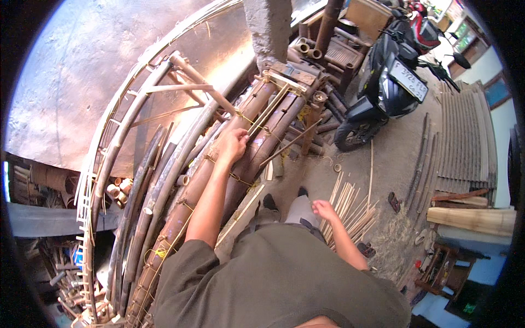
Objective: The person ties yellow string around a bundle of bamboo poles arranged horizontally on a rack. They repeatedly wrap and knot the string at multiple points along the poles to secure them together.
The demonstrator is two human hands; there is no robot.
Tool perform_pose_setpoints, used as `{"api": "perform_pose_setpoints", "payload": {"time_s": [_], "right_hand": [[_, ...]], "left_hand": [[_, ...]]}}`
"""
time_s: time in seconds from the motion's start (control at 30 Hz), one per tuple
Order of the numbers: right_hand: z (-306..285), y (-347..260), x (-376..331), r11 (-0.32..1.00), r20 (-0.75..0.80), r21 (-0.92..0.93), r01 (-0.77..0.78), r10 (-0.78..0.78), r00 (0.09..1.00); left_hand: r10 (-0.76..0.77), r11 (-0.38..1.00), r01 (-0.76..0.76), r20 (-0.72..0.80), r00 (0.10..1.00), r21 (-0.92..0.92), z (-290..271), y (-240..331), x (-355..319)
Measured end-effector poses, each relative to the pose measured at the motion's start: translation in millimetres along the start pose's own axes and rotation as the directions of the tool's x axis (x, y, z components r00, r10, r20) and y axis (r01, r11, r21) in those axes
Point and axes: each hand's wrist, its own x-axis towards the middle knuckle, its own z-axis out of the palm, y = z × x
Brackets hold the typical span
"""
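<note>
Apparently partway through the work, a person in a dark olive shirt (pixel 279 273) leans over a long bundle of bamboo poles (pixel 254 105) that runs from noon down to between seven and eight o'clock. The left hand (pixel 235 144), just off centre toward ten o'clock, rests over the bundle with fingers curled beside the near end of a pale strip (pixel 268 112); whether it pinches the strip or only touches it cannot be told. At four o'clock the right hand (pixel 324 210) hangs in the air, clear of the bundle, its fingers bent; the view does not show whether they are pressed together on anything thin.

Yellow cord (pixel 160 253) already crosses the poles at several points, which suggests much of the binding is done. Likely left to finish is the loose tangle of that cord near eight o'clock. Split slats (pixel 350 199) lie fanned on the ground (pixel 394 164) at four o'clock, seemingly unused. A curved frame (pixel 123 128) arcs past ten o'clock; a dark motorbike (pixel 383 101) stands at two.
</note>
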Motion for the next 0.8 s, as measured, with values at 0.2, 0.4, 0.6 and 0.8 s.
{"api": "perform_pose_setpoints", "payload": {"time_s": [0.2, 0.4, 0.6, 0.8], "right_hand": [[21.8, -213.6, 69.2, 0.887, 0.353, -0.084, 0.454, -0.399, 0.846], [43.6, -338.7, 57.2, 0.672, 0.592, 0.619, -0.407, -0.058, 0.804], [90.6, -380.1, 57.7, 0.309, -0.146, 0.892, 0.329, -0.492, 0.858], [151.0, -481.1, 59.2, 0.322, 0.71, 0.021, 0.947, -0.672, 0.213]], "left_hand": [[-0.101, 0.993, 0.09, 0.141, 0.985, 0.078, 3.9, -10.5, 12.8], [-0.207, 0.978, 0.208, -0.152, 0.967, -0.007, 65.1, 22.6, 26.9], [-0.043, 0.961, 0.131, -0.338, 0.94, 0.243, 83.8, 37.1, 21.6], [0.016, 0.994, 0.049, -0.569, 0.822, 0.099, 110.5, 11.0, 31.4]]}}
